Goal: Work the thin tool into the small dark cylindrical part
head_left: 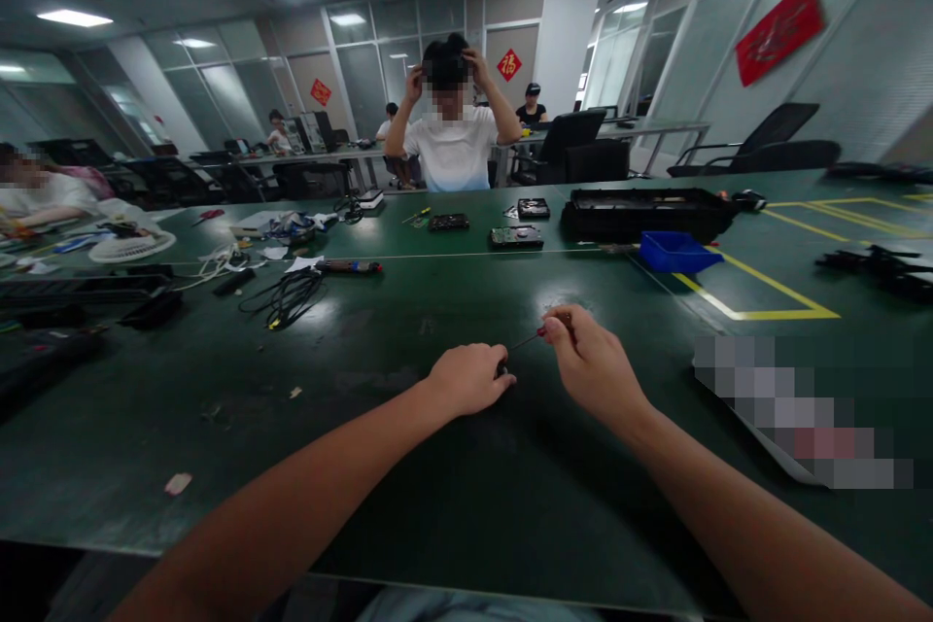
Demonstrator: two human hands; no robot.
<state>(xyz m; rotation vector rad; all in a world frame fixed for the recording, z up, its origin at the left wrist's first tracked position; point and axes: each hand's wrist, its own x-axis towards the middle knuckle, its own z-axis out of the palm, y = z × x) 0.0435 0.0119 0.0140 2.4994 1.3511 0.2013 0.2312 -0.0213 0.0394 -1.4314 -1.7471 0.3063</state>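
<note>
My right hand (592,362) is closed on a small screwdriver (529,339) with a red handle; its thin shaft points left and down. The tip meets a small dark object (501,370) that my left hand (470,377) pinches against the green table (408,466). The object is too small and hidden to name. Both forearms reach in from the bottom edge.
A blue bin (674,251) and a long black tray (645,211) stand at the back right by yellow floor-tape lines (758,313). Black cables (288,296), hard drives (516,236) and tools lie further back. A person in white (453,141) sits opposite; another sits at far left.
</note>
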